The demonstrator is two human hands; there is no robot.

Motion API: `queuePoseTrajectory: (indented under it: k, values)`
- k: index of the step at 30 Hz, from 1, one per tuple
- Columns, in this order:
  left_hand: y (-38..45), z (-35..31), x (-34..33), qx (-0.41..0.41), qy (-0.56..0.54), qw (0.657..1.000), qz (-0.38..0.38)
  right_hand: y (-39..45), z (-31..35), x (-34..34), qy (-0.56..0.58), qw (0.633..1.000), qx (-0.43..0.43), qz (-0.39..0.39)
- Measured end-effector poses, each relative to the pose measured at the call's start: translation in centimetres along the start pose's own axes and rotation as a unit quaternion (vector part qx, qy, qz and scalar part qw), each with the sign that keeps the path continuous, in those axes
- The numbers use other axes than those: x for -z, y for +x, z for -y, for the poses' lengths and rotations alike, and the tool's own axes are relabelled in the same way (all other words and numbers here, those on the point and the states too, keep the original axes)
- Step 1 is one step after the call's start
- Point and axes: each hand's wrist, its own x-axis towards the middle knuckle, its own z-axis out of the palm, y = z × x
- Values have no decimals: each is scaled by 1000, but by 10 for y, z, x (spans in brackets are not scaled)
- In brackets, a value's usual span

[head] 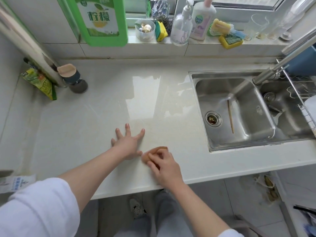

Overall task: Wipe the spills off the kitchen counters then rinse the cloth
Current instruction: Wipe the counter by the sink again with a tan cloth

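Observation:
A small brownish-orange cloth lies bunched on the pale counter near its front edge. My right hand grips the cloth with curled fingers and covers most of it. Just left of it, my left hand rests flat on the counter with fingers spread. The counter's middle looks wet and glossy. A steel sink lies to the right, and water runs from its tap into the basin.
A chopstick lies in the sink beside the drain. A dish rack stands at far right. A grinder jar and green packet sit back left. The sill holds soap bottles, sponges and glasses.

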Motion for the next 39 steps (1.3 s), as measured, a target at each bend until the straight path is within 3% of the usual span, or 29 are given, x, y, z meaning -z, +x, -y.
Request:
queuePoseTrajectory:
  k: [2, 3, 5, 7, 9, 11, 13, 15, 16, 17, 19, 21, 22, 24, 26, 28, 30, 31, 33, 34, 36, 37, 39]
  values:
    - [0, 0, -1, -2, 2, 1000, -2, 3, -24, 13, 11, 998, 56, 22]
    - [0, -1, 0, -4, 1, 1000, 0, 7, -42, 27, 14, 999, 41, 7]
    - [1, -1, -1, -5, 0, 1000, 6, 21, -75, 62, 32, 994, -84, -66]
    - [0, 0, -2, -2, -2, 1000, 8, 38, -91, 84, 60, 950, -260, -160]
    - [1, 1, -2, -1, -8, 1000, 9, 52, -73, 71, 18, 928, -317, -193]
    - [1, 0, -2, -1, -8, 1000, 11, 58, -35, 40, 6, 966, -206, -157]
    - [0, -2, -2, 5, 9, 1000, 14, 54, -4, 15, 14, 999, -25, -37]
    - [2, 0, 4, 1, 33, 999, 13, 55, -10, 18, 24, 991, 108, 76]
    - [4, 5, 11, -11, 42, 999, 7, 60, -25, 29, 27, 990, 110, 88]
    - [8, 13, 20, -24, 51, 998, -6, 65, -43, 41, 26, 995, 76, 65]
    - [15, 35, 38, -21, 64, 997, -26, 74, -80, 69, 31, 994, -88, -62]
    - [16, 54, 44, 24, 61, 998, -4, 76, -92, 78, 8, 951, -259, -170]
    - [15, 58, 42, 39, 57, 997, 19, 76, -82, 71, -24, 938, -291, -189]
    - [15, 58, 36, 42, 55, 997, 42, 75, -47, 43, -49, 962, -217, -160]
    - [15, 55, 38, 37, 50, 997, 45, 66, -3, 12, -16, 997, -71, -30]
    - [16, 55, 43, 36, 34, 997, 55, 46, 29, -9, 5, 984, 112, 136]
    - [16, 56, 45, 36, 19, 997, 66, 28, 28, -5, 24, 956, 205, 210]
    - [16, 56, 45, 36, 16, 997, 67, 25, 14, 4, 35, 964, 180, 190]
    - [16, 55, 44, 34, 5, 998, 60, 30, -27, 31, 43, 997, 30, 64]
    - [14, 55, 42, 36, -2, 998, 58, 34, -48, 47, 45, 996, -71, -14]
    - [13, 56, 41, 42, -14, 998, 54, 42, -66, 66, 61, 962, -235, -127]
    - [12, 56, 38, 43, -19, 998, 51, 41, -60, 61, 49, 952, -269, -142]
    - [10, 56, 35, 43, -26, 998, 38, 33, -27, 37, 19, 974, -202, -98]
